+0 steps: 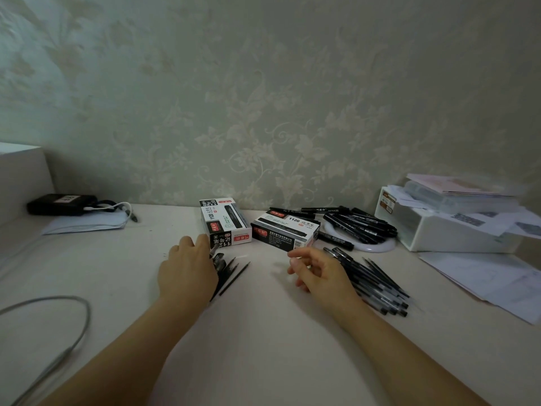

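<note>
Centrally, low in the frame: a bundle of thin black pens point(231, 272) lies on the pale table point(263, 332), tips fanning toward lower left.

- Left hand point(187, 269): laid over the bundle's left side, fingers bent down. Whether it grips the pens cannot be told.
- Right hand point(317, 273): right of centre, apart from the bundle, fingers loosely curled, nothing seen in them.
- Heap of black pens point(377, 284): just right of the right hand.
- Two marker boxes: one point(225, 221) just above the left hand, the other point(285, 231) beside it, above the right hand.
- Loose black markers point(357, 224): piled on a white ring point(377, 247), right of the boxes.
- White storage box point(439, 230) and papers point(491, 276): right edge.
- Black device point(61, 204): upper left of the table.
- Grey cable point(79, 323): lower left.
</note>
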Demonstrator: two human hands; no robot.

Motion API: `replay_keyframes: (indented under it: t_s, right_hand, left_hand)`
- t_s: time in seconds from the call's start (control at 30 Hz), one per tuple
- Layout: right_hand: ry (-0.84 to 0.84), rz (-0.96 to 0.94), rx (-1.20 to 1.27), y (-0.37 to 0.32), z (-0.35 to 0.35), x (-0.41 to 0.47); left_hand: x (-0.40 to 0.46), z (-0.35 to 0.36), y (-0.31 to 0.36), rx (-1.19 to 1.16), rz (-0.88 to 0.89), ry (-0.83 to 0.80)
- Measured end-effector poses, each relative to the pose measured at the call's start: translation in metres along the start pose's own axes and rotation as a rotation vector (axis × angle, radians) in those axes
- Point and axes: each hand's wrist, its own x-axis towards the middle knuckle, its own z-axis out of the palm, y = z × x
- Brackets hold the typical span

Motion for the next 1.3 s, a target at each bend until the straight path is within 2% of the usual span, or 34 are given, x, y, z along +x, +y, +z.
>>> replay_keyframes:
  t_s: [0.23,0.3,0.43,0.57,0.93,1.07,1.13,1.23,1.3]
  right_hand:
    - [0.027,-0.051,-0.093,-0.001,0.000,-0.001]
    - [0.079,-0.131,-0.260,-0.003,-0.002,-0.001]
    - [0.237,-0.277,-0.790,-0.008,-0.015,-0.003]
    - [0.244,-0.121,-1.066,-0.007,-0.023,-0.003]
    - [0.136,-0.002,-1.190,-0.008,-0.021,-0.001]
    - [0.118,-0.020,-1.030,-0.009,-0.019,-0.001]
    - [0.117,-0.023,-0.711,-0.013,-0.014,-0.001]
    - [0.084,0.104,-0.165,-0.024,-0.004,-0.001]
    - [0.033,0.155,0.062,-0.027,0.001,-0.002]
  left_hand:
    - [-0.002,-0.003,0.006,-0.013,0.067,0.061]
    - [-0.004,-0.003,0.012,-0.051,0.149,0.105]
    - [-0.015,0.003,0.028,-0.205,0.346,0.113]
    - [-0.024,0.013,0.038,-0.231,0.481,0.032]
    - [-0.025,0.016,0.038,-0.263,0.508,-0.033]
    - [-0.023,0.016,0.038,-0.275,0.502,-0.011]
    - [-0.023,0.016,0.038,-0.310,0.491,0.008]
    - [-0.024,0.016,0.040,-0.356,0.492,0.014]
    - [-0.026,0.016,0.043,-0.363,0.490,-0.006]
